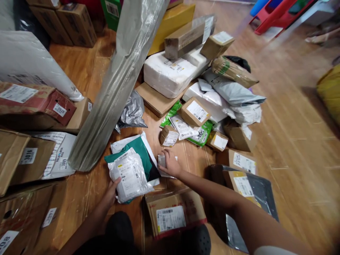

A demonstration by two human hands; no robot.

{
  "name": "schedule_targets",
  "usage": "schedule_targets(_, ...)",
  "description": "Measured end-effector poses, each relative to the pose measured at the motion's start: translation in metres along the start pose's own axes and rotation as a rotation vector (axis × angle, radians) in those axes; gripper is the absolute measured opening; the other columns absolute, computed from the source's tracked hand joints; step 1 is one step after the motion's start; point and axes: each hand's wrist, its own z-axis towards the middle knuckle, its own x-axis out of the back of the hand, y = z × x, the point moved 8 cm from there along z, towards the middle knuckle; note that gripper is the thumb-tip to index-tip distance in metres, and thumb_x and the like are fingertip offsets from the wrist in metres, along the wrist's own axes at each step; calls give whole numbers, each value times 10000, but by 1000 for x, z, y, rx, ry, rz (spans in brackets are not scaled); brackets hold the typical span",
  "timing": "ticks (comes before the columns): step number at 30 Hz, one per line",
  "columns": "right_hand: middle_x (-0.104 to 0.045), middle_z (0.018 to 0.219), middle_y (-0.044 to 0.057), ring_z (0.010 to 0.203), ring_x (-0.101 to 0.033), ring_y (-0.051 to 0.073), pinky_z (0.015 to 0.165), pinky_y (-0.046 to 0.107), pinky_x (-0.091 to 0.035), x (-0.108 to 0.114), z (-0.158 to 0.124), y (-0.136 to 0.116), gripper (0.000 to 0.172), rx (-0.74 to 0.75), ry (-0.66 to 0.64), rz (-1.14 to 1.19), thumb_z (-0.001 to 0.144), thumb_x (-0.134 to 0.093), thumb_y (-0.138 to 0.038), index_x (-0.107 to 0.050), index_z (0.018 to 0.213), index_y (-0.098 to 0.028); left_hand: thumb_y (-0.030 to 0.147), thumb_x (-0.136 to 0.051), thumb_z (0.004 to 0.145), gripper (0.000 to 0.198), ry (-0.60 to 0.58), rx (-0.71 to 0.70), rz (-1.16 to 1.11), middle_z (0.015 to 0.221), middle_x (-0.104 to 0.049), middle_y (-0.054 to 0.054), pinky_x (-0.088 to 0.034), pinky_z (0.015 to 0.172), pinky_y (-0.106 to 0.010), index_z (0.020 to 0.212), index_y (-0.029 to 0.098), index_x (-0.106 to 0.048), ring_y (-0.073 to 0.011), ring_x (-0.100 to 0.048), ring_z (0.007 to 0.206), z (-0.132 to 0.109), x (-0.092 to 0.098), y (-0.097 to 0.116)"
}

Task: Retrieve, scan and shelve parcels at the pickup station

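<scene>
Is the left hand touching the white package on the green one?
Touching: the head view shows the left hand holding the white package, thumb over its edge.

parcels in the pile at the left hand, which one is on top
The white plastic parcel with the large shipping label: the left hand has its thumb on it, while the green parcel lies partly covered beneath.

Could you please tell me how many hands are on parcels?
2: the left hand holds a white parcel atop a green parcel; the right hand is at a small pale packet.
</scene>
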Motion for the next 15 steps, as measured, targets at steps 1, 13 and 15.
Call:
schedule_targets(1,-471,1371,306,1288,-432,400,1076,507,-363,-5,-1,20,861,-139,-97,-111,679,-788,-389,-427,1355,1,433,-762,686,704,1,1,-1,1301,-645,-134,-532,984,-468,1306,207,-516,-341,-596,1218,0,-1,1)
schedule_targets(13,-596,987,124,971,-516,269,917,440,-446,110,35,-87,159,309,-41,-273,793,-574,-142,-637,938,-133,444,-775,682,696,-25,-7,-8,1226,-688,-147,-539,957,-451,1276,153,-555,-333,-639,1154,-2,-8,2)
schedule_targets(15,-601,945,75,995,-496,264,1089,558,-331,104,26,-165,119,722,-66,-279,843,-566,-181,-662,912,-185,508,-741,725,620,-53,-82,61,1126,-733,-128,-565,892,-404,1202,133,-613,-300,-690,1052,-3,-13,9)
